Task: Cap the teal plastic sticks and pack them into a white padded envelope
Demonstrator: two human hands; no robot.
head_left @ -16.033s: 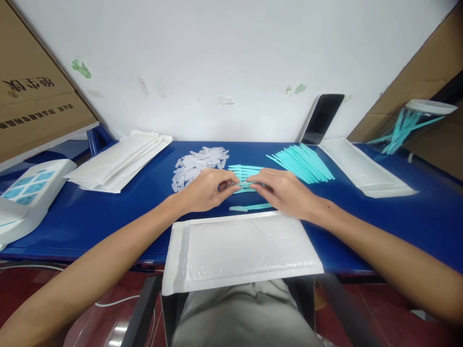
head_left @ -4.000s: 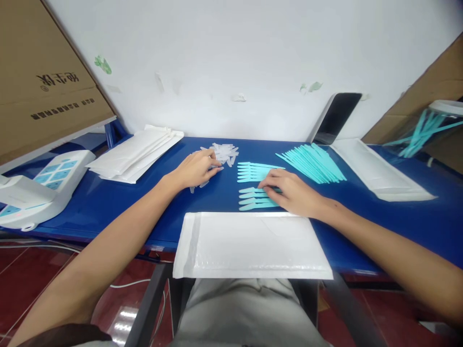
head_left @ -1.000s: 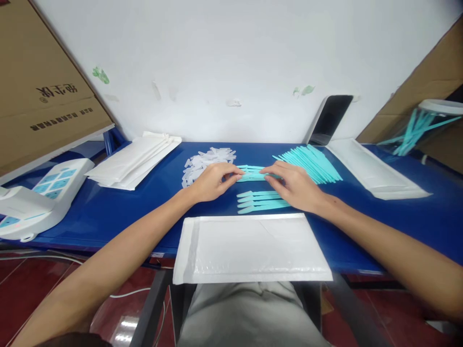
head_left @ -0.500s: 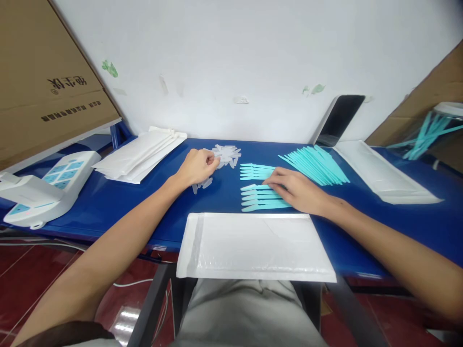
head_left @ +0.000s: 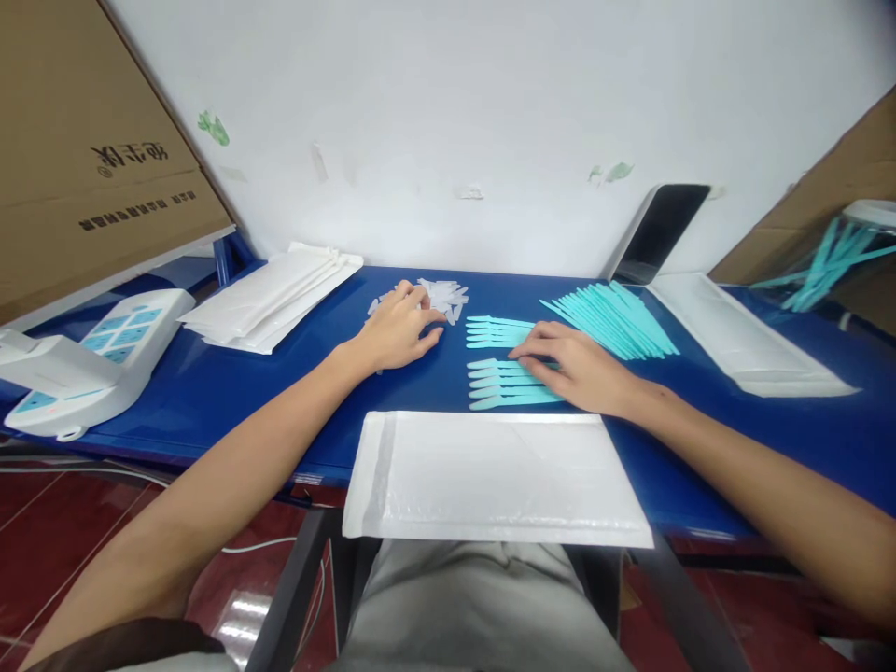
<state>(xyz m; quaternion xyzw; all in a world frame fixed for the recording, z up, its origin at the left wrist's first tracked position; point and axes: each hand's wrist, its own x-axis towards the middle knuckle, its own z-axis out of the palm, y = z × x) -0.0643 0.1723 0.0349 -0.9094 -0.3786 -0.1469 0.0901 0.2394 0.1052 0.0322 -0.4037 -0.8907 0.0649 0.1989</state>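
Observation:
My left hand (head_left: pixel 400 329) is open, fingers spread and bent, over a pile of small translucent plastic sleeves (head_left: pixel 442 297); some sleeves are hidden under it. My right hand (head_left: pixel 575 364) rests on thin teal sticks with flat, slightly angled heads. Its thumb and forefinger are pinched at the uppermost teal stick (head_left: pixel 486 365) of the lower row. Just above lies another row of teal sticks (head_left: pixel 490 331), partly covered by that hand. Nearer to me, a white padded envelope (head_left: pixel 490 476) lies flat along the table's front edge.
A fanned heap of teal sticks (head_left: pixel 609 317) lies behind my right hand, beside another padded envelope (head_left: pixel 756 341). A phone (head_left: pixel 665 229) leans on the wall. At left are stacked envelopes (head_left: pixel 273 289), a white device with blue keys (head_left: pixel 126 345) and a cardboard box (head_left: pixel 84 93).
My left hand has opened from a closed pinch, its fingers spreading over the sleeves as it shifts slightly right. My right hand stays in place.

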